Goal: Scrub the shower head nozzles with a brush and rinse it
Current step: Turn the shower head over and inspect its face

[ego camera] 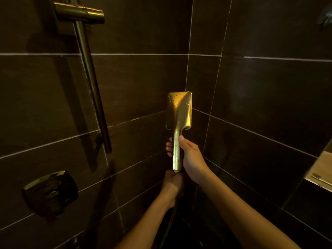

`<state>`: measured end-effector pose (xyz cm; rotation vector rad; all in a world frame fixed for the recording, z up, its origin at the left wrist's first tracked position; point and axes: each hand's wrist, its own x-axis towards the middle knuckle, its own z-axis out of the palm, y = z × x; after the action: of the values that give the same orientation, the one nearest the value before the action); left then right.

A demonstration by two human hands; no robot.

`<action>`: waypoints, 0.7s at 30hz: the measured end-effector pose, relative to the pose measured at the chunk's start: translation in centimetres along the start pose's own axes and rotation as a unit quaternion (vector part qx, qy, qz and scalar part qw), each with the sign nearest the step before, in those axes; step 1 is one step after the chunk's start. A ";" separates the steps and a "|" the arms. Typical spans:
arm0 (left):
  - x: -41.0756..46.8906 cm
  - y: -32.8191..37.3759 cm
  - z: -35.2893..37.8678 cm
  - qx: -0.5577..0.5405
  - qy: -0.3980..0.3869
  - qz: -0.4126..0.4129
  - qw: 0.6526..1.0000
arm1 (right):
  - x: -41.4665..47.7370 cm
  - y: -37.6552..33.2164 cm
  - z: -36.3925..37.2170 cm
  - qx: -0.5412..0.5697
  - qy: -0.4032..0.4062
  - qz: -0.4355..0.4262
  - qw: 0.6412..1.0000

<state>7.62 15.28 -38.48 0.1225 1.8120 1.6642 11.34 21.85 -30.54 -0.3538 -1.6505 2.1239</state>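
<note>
A gold, rectangular hand-held shower head [179, 110] stands upright in front of the tiled corner, its wet back toward me and its nozzles hidden. My right hand [188, 157] is wrapped around its handle. My left hand [172, 184] grips just below, at the base of the handle where the dark hose [170, 218] hangs down. No brush is in view.
A brass slide rail [91, 83] with its holder [79, 13] runs down the left wall. A square brass valve plate [50, 191] sits low on the left. A lit recessed niche [321, 168] opens in the right wall. Dark tiles surround everything.
</note>
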 end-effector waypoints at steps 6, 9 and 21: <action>0.1 -0.4 0.0 -0.015 0.008 0.007 1.000 | 0.1 -0.3 0.1 0.005 0.003 0.016 1.000; -0.1 -0.4 -0.2 0.004 -0.014 0.002 1.000 | -0.1 -0.3 0.2 0.076 0.001 0.050 0.996; 0.3 0.0 -0.1 0.033 0.015 -0.001 0.999 | -0.4 0.1 -0.5 -0.278 0.062 -0.129 0.950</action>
<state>7.36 15.37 -38.64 0.1244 1.8902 1.6126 11.93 22.08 -30.85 -0.4004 -2.0696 1.3962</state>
